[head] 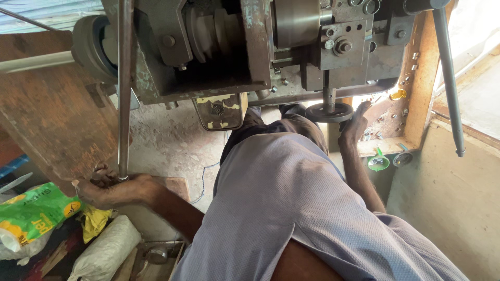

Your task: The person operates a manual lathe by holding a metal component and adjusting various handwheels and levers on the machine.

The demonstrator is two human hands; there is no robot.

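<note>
Around the foot of a long steel bar [124,88] the left hand [112,188] is clenched; right hand [355,125] fingers grip the dark handwheel [329,112] rim from beneath.

daylight is let in from the upper right, where the window [476,26] is blown out to glare. the machine [234,47] underside is left in deep shadow. slight wide-angle bending is seen at the edges.

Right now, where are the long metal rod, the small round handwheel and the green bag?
long metal rod [124,88], head view, middle of its shaft.
small round handwheel [329,112], head view, on its dark rim.
green bag [36,211], head view, its printed face.
</note>
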